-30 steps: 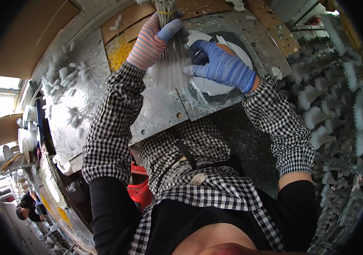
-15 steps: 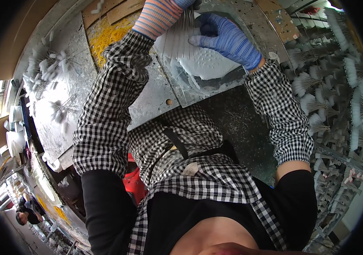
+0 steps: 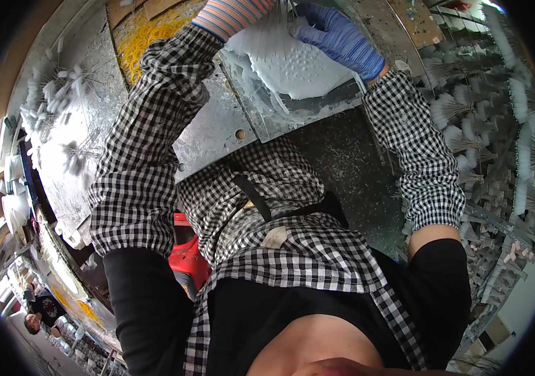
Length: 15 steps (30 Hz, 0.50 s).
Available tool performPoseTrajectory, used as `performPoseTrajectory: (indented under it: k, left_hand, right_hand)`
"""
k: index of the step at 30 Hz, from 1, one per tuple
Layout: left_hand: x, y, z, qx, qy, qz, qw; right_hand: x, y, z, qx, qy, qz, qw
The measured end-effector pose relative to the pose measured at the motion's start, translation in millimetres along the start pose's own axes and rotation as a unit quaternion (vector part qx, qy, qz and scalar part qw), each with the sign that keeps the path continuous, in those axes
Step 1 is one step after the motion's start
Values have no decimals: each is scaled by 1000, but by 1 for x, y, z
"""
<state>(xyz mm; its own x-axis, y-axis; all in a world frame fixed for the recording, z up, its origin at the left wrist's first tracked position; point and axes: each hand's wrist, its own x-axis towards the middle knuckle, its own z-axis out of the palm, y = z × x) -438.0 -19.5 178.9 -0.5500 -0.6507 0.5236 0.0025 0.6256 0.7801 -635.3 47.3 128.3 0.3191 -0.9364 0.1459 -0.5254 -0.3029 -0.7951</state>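
A workroom seen from above: along the right stands a tall rack crowded with pale, fan-shaped brushes [image 3: 459, 113]. A scuffed grey metal bench [image 3: 211, 138] fills the upper middle, meeting brown boards at its far edge. Below it lies a dark, speckled floor [image 3: 368, 182]. A co-worker [image 3: 48, 310] is far off at lower left. Near the bench's front sits thick white paste [image 3: 302, 75]. By the wearer's checked apron is a red plastic object [image 3: 189, 260]. The striped-gloved left hand [image 3: 233, 15] is cut off above, and the blue-gloved right hand [image 3: 343, 44] curves inward; neither one's grip can be told. Between them, over the paste, hangs a thin-wired bundle [image 3: 272, 28]. Yellow bands [image 3: 142, 41] lie heaped leftward.
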Motion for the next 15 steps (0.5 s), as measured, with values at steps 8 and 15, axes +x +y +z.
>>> performPoseTrajectory:
  k: [8, 15]
  left_hand:
    - [1, 17, 11, 37, -9, 102, 994]
    - [6, -15, 33, 398, -142, 222, 879]
  right_hand:
    - [1, 1, 5, 95, -14, -19, 995]
    - [-4, 65, 2, -271, 30, -233, 933]
